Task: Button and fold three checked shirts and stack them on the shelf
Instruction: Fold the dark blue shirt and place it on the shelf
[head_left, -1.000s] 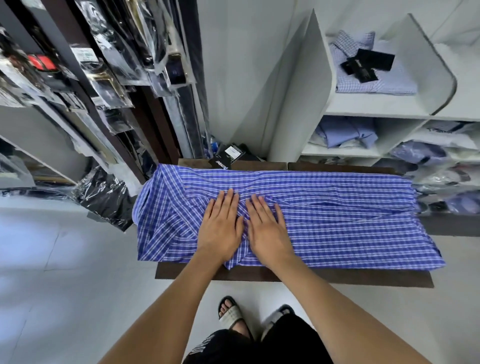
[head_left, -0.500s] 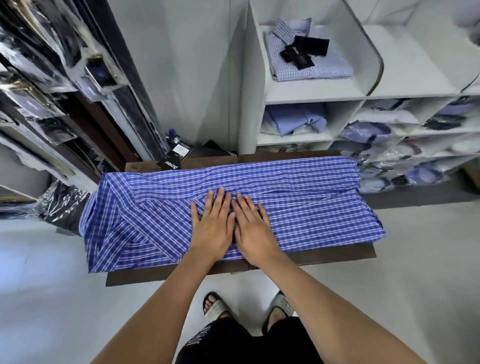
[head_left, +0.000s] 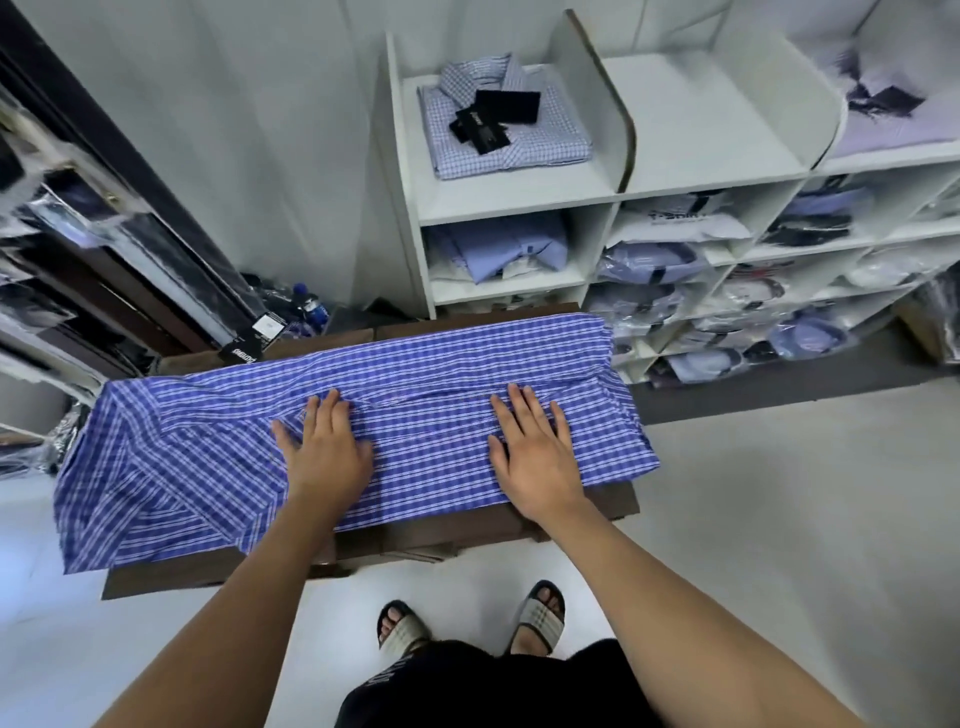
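I see my left hand (head_left: 326, 451) and right hand (head_left: 537, 451) lying flat, fingers straight and spread, pressing the blue checked shirt (head_left: 426, 415) well apart from each other; the shirt lies along the brown table (head_left: 467, 540), with one folded shirt (head_left: 506, 127) on the white shelf (head_left: 519, 200) behind

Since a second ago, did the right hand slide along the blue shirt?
Yes. The right hand slid along the blue checked shirt, away from the left hand, toward the shirt's end nearest the white shelf.
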